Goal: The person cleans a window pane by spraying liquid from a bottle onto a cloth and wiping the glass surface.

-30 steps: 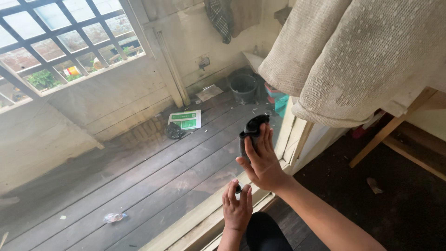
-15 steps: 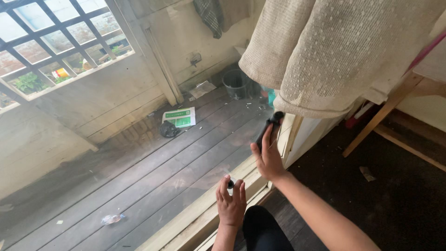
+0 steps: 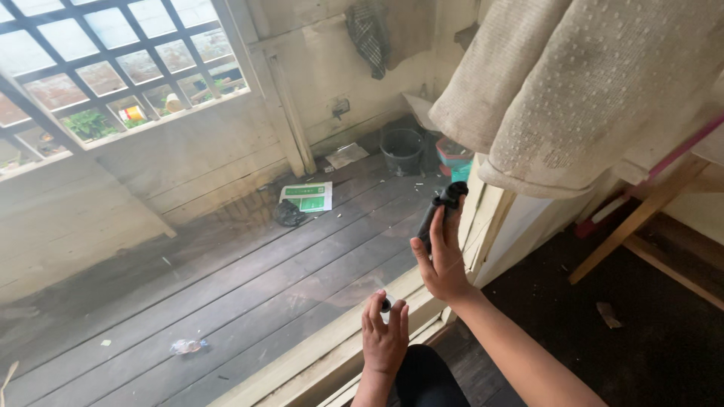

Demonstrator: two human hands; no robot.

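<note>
Right hand: the right hand is raised in front of a glass pane, fingers curled loosely around a black handheld device, thumb spread to the side; the grip is closed on the device's lower body
Black device: held nearly upright, tilted a little to the right, its rounded top sticking out above the fingertips and close under the hem of the hanging cloth
Left hand: the left hand sits lower and nearer the body, below and a little left of the right hand; its fingertips are pinched together on a small dark round piece, fingers otherwise slightly spread
Small piece: at the tips of the left fingers, just over the pale wooden sill; too small to tell what it is
Gap between hands: the two hands are near each other but do not touch
Above the right hand: a beige dotted cloth hangs down
Beyond the hands: dark floorboards, with a green and white paper and a dark bucket farther off
Right of the hands: a wooden frame leg over a dark floor
</note>
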